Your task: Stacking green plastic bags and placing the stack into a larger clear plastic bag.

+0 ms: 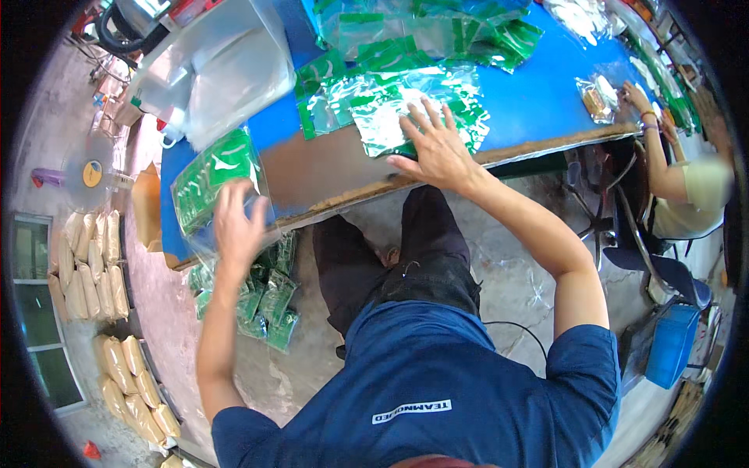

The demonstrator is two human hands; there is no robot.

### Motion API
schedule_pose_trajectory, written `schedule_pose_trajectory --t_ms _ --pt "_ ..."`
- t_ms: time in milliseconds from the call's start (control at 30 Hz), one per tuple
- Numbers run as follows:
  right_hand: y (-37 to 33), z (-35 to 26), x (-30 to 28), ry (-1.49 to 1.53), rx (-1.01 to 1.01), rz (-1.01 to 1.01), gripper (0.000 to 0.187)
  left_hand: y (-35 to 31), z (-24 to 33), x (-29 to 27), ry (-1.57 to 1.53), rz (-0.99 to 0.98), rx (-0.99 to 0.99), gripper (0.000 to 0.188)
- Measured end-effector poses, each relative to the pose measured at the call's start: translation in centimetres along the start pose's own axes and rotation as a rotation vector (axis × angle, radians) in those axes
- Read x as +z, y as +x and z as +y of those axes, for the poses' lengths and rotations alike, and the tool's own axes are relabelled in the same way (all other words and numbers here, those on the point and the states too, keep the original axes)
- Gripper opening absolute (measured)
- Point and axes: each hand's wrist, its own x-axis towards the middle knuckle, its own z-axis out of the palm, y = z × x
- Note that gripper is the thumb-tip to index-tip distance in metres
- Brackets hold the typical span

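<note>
My right hand (pixel 441 152) lies with fingers spread on shiny clear plastic bags (pixel 378 125) with green print, spread near the table's front edge. My left hand (pixel 236 226) is at the table's left front corner, over the lower edge of a clear bag holding green packets (pixel 214 179). Its thumb stands apart from the fingers, which are slightly blurred and partly bent. More green and clear bags (pixel 429 35) are heaped farther back on the blue table (pixel 538 101).
A translucent plastic bin (pixel 242 78) stands at the back left. Green packets (pixel 273 300) are piled on the floor below the table's left end. Brown filled sacks (pixel 94 265) are stacked at left. Another person's arm (pixel 659 156) reaches over the table at right, near a small clear packet (pixel 597 100).
</note>
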Motion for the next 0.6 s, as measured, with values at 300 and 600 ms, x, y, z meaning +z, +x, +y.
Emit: schedule_pose_trajectory --t_ms 300,600 --pt "-1.1 -5.4 -1.8 0.581 -0.566 -0.238 0.050 -7.0 11.9 14.2 -1.728 -0.036 -0.667 0.028" --pt "1.6 -2.1 -0.4 0.181 -0.395 -0.132 0.036 -7.9 12.7 13.1 -1.766 -0.274 -0.813 0.030"
